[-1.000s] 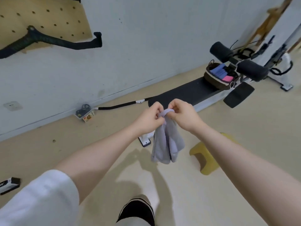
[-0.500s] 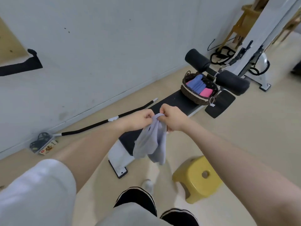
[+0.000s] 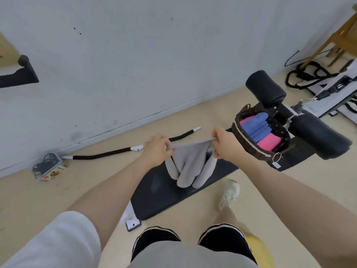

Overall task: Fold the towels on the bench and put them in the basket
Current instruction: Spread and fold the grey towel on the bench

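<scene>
Towel [image 3: 190, 163] — pinched taut by both hands | stool [image 3: 258, 246] — mostly hidden

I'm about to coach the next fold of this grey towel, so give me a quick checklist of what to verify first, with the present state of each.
1. Both hands grip the towel: ok. The left hand and right hand pinch the grey towel along its top edge.
2. Top edge taut: ok, stretched straight between the hands.
3. Towel hanging flat: not ok, it droops in bunched lobes.
4. Bench surface free under the towel: ok.
5. Room in the basket: cannot tell; blue and pink towels already fill much of it.
</scene>
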`<action>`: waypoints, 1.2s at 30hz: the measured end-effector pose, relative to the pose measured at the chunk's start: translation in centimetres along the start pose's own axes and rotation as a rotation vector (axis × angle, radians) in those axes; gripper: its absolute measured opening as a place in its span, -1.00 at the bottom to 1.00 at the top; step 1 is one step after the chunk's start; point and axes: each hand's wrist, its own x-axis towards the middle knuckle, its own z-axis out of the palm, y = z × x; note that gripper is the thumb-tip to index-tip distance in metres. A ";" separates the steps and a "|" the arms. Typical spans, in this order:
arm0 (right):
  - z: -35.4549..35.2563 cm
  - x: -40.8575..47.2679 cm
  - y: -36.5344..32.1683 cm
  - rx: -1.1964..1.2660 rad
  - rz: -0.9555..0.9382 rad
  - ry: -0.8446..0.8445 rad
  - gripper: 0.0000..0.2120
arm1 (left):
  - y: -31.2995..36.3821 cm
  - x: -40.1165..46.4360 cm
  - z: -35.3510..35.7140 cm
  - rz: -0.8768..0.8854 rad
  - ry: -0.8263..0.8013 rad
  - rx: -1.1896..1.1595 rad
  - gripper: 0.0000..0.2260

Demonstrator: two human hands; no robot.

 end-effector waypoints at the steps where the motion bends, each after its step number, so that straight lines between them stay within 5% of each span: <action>1: -0.3 2.0 0.9 -0.013 -0.006 -0.012 -0.93 | 0.0 1.3 0.7 -0.027 -0.011 -0.008 -0.89; 8: -1.1 14.9 5.6 -0.067 -0.145 -0.160 -0.96 | 0.0 9.0 5.6 -0.312 0.102 -0.309 -0.87; 14: -1.0 22.0 7.1 0.066 -0.438 0.128 -0.99 | -0.7 12.3 5.9 -0.314 0.663 -0.595 -0.83; 16: 0.9 23.5 8.8 -0.022 -0.584 0.184 -0.92 | -2.4 12.8 7.8 -0.270 0.723 -0.549 -0.80; 19: 7.0 25.2 13.8 -0.417 -0.808 0.083 -0.81 | -5.5 13.7 13.1 -0.227 0.591 -0.329 -0.91; 21: 11.0 25.9 17.3 -0.591 -0.765 -0.010 -0.82 | -7.2 13.6 17.1 -0.189 0.479 -0.219 -0.88; 26: 14.4 25.5 22.9 -0.614 -1.007 0.134 -0.79 | -9.0 11.8 23.2 -0.183 0.174 -0.003 -0.84; 29: 14.3 23.7 24.5 -0.698 -1.131 0.161 -0.73 | -7.5 8.9 24.3 -0.168 0.167 0.068 -0.82; 36: 15.1 16.0 25.9 -0.871 -1.072 -0.239 -0.84 | -4.8 0.9 27.7 -0.340 0.059 0.106 -0.72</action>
